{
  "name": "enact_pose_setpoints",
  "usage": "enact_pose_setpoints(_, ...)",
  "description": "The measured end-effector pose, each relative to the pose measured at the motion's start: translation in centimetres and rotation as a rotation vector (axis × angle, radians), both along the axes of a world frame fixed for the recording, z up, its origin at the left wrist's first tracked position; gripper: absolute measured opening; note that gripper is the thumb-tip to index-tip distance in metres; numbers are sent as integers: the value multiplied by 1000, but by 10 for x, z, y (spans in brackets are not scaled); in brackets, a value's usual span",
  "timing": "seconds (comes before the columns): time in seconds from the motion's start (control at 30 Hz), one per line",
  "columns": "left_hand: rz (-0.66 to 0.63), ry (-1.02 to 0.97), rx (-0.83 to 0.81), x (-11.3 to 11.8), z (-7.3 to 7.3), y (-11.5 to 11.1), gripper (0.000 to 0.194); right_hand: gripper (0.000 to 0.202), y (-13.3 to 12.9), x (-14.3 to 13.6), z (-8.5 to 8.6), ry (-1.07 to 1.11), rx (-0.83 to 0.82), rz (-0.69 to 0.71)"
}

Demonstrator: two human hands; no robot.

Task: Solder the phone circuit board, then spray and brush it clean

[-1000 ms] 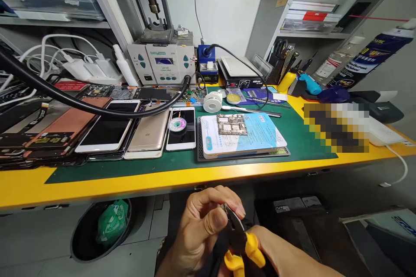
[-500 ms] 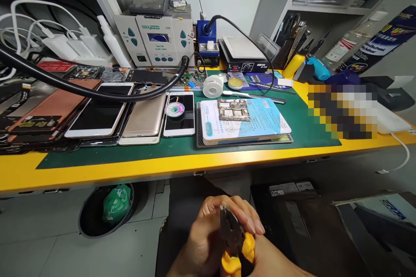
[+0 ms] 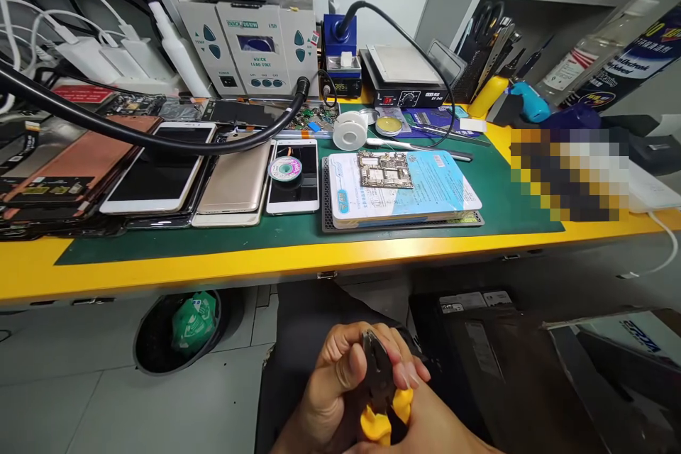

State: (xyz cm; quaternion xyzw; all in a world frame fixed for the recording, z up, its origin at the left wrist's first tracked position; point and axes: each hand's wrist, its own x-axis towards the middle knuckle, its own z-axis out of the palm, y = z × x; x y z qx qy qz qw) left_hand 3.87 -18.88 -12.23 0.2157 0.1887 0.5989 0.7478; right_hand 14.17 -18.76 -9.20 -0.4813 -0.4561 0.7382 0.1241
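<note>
One pair of yellow-handled pliers (image 3: 379,384), lower centre of frame, long axis running up-frame, jaws uppermost: right hand (image 3: 433,417) closed round the handles; left hand (image 3: 327,386) nearer the jaws, curled alongside, any grip indeterminable.

A pixelated patch masks whatever lies right on the tabletop (image 3: 277,255). The left hand (image 3: 340,376) hides whatever the pliers' (image 3: 380,376) tips may grip; the right hand's grip is mostly covered. The blue can (image 3: 633,64) runs off the edge.
</note>
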Motion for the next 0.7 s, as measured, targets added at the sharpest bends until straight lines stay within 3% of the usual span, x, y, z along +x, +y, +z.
enact_pose_setpoints(0.13, 73, 217, -104, -25, -9, -3, 46, 28, 10, 24, 8, 138, -140, 43)
enact_pose_setpoints(0.17, 110, 272, -151, -39, -14, -7, 52, 35, 14, 39, 9, 153, -120, 14)
enact_pose_setpoints(0.2, 147, 330, -203, -55, -20, -12, 58, 45, 17, 56, 10, 121, -43, -109)
enact_pose_setpoints(0.3, 236, 571, -439, -104, -43, -35, 36, 51, 21, 106, 10, 84, -6, -387)
enact_pose_setpoints(0.4, 223, 787, -636, -132, -66, -60, 27, 53, 16, 133, 5, 69, -8, -339)
enact_pose_setpoints(0.53, 227, 966, -719, -136, -79, -81, 49, 51, 5, 139, -2, 99, -10, -298)
enact_pose_setpoints(0.7, 75, 1105, -606, -130, -66, -87, 29, 48, -1, 149, -3, 133, -50, -338)
